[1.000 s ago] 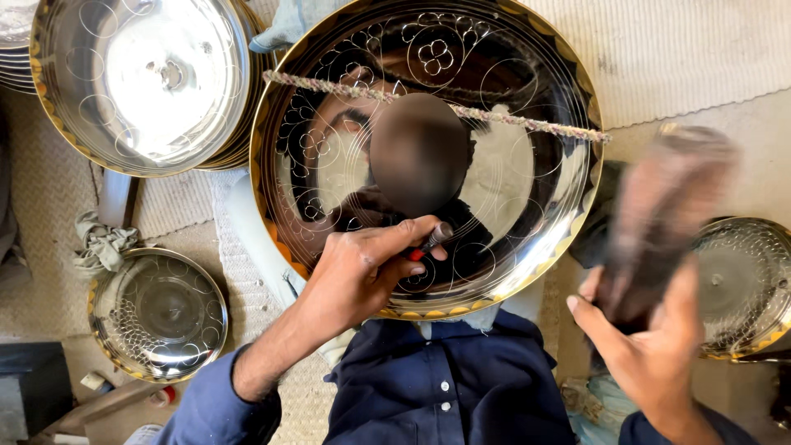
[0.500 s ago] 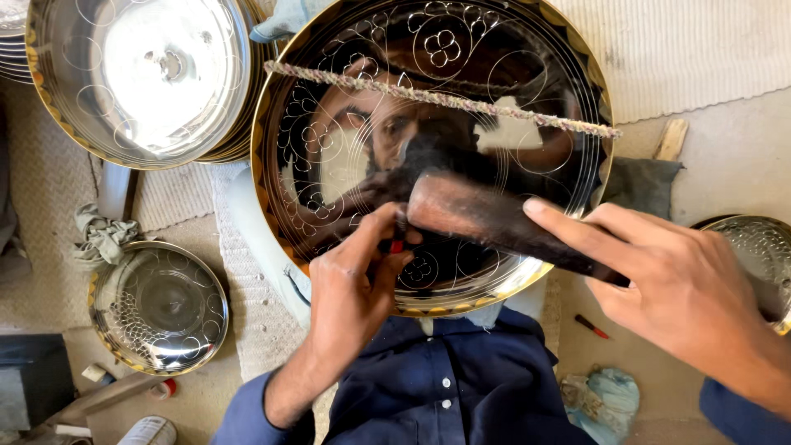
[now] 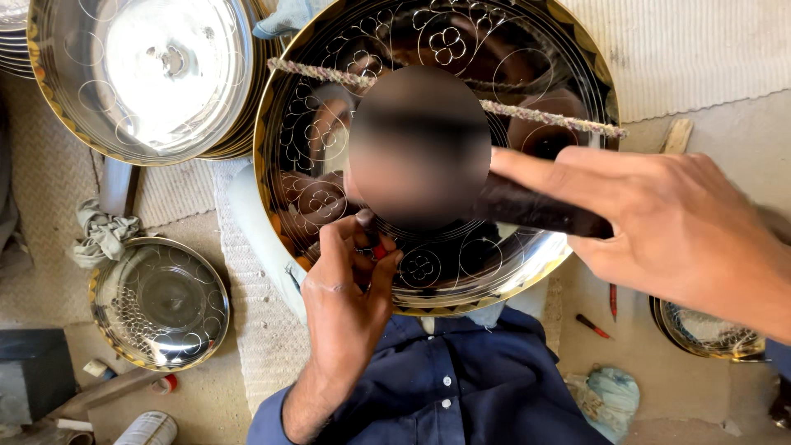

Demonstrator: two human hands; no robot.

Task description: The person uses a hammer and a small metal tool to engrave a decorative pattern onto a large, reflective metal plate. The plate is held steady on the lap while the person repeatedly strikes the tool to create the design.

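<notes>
Blurred out at the centre of the large engraved tray (image 3: 437, 148), hiding whatever was reflected there. Tool tip pinched in the left hand (image 3: 346, 305) too small to identify. Head of the dark tool (image 3: 535, 210) in the right hand (image 3: 684, 231) lost behind the blur. Small tray (image 3: 700, 334) at right mostly covered, stack of plates (image 3: 148, 74) cut off by the top edge.

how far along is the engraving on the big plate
Flower and circle motifs already cover most of the large dark plate, top, left side and lower rim. In hand: the left hand pinches a small red-tipped tool against the lower part, while the right hand holds a dark hammer handle over it. The centre is hidden, so what is left there is unclear.
</notes>
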